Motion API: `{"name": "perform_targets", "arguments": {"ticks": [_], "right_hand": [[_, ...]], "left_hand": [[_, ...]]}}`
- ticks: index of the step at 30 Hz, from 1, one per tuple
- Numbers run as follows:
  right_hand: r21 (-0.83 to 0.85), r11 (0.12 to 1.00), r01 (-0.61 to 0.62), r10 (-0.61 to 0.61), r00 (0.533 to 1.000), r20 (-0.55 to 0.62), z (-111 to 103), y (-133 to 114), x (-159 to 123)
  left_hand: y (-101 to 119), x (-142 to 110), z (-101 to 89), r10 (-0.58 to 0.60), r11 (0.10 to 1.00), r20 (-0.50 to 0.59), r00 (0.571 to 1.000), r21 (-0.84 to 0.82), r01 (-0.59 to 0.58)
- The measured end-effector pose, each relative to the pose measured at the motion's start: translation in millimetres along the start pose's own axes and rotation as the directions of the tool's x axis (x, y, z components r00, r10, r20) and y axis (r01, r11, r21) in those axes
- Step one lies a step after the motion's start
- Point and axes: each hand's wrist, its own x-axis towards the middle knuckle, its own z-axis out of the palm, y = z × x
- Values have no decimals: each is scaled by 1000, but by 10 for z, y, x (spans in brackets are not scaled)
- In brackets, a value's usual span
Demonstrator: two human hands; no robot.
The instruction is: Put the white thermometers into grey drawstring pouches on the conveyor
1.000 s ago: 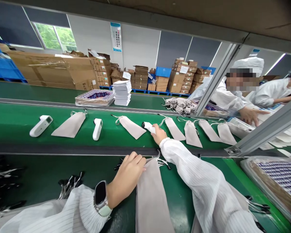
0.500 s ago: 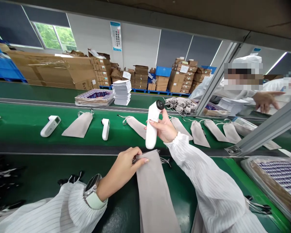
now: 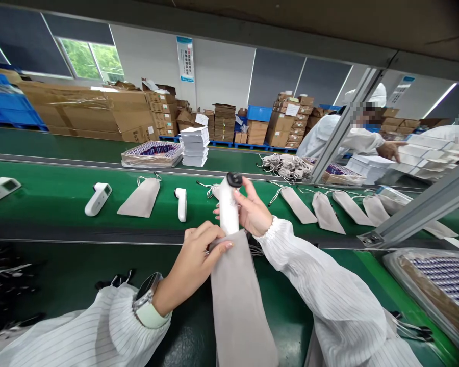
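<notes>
Between the thumb and fingers of my right hand [image 3: 254, 209] is a white handheld thermometer [image 3: 228, 209], its black round end upward. Its lower end meets the mouth of a grey drawstring pouch [image 3: 239, 300] and is hidden behind or in the cloth; I cannot tell how deep. My left hand [image 3: 202, 252], with a watch [image 3: 148, 295] on the wrist, pinches the pouch's top edge. The pouch hangs down toward me. Further thermometers [image 3: 98, 199] lie on the green belt [image 3: 61, 176] beyond, along with a filled-looking pouch [image 3: 141, 198].
More pouches [image 3: 327, 211] lie along the belt at right. A metal post [image 3: 396, 211] slants across the right side. Behind are a paper stack [image 3: 194, 148] and a tray of batteries [image 3: 153, 153]. Black cord ends [image 3: 7, 275] lie at left. Co-workers [image 3: 329, 132] stand far right.
My right hand has lowered the thermometer to the pouch's mouth, moving slightly left. Items on the belt have shifted right. My left hand keeps its hold on the pouch.
</notes>
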Motion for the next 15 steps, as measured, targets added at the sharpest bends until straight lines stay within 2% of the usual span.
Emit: {"name": "perform_targets", "arguments": {"ticks": [3,5,9,13,15], "right_hand": [[-176,974,-139,155,984,82,20,44,-16],[-324,931,-170,222,967,128,16,72,-26],[-469,871,-149,265,945,192,21,114,-57],[-593,799,-99,296,923,245,63,129,-113],[-711,702,31,192,954,231,32,113,-122]], "left_hand": [[-42,18,-65,1,997,-159,987,-79,-13],[-60,31,-115,-12,992,-198,980,-122,-13],[-63,60,-176,-48,984,-150,988,-178,21],[-90,116,-205,-84,987,-79,993,-147,71],[-101,140,-270,-109,990,-42,993,-93,105]]}}
